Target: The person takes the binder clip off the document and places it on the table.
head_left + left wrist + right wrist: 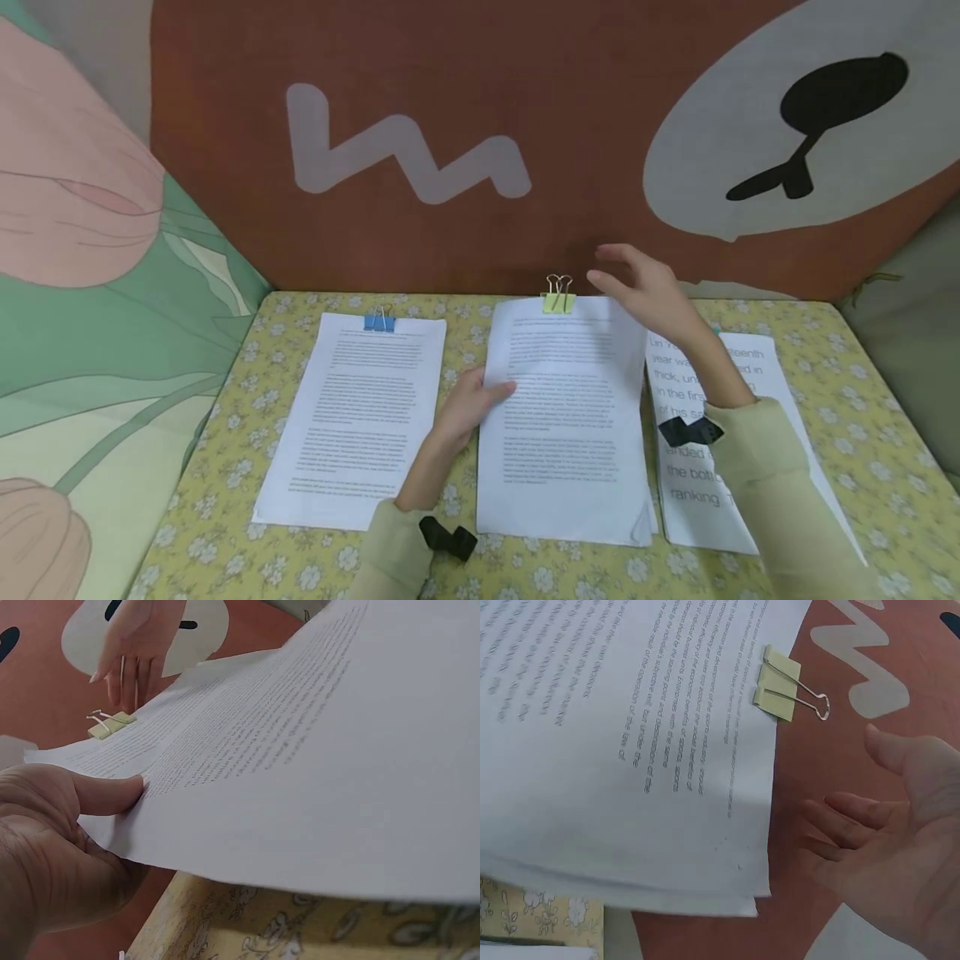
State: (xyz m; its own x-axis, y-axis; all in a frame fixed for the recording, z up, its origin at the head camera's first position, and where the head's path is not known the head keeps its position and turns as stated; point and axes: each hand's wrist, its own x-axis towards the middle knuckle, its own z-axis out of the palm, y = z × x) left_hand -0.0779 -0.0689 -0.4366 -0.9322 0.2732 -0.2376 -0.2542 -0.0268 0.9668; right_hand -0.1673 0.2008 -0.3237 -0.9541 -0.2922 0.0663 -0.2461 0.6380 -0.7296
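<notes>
A stack of printed paper [562, 417] is held up off the table in the middle, with a yellow binder clip [558, 302] on its top edge, wire handles up. My left hand [467, 408] grips the stack's left edge, thumb on the front and fingers behind; the left wrist view shows the thumb [112, 793] on the page. Beside the clip, my right hand [648, 296] is apart from it with fingers spread and loosely bent. In the right wrist view nothing lies between those fingers [847, 825], and the binder clip [778, 684] sits near them.
To the left lies another printed stack [360, 417] with a blue binder clip [379, 322]. At the right, partly under my forearm, is a stack with large print [686, 475]. A flowered cloth [217, 500] covers the table; a brown printed backdrop [420, 242] stands behind.
</notes>
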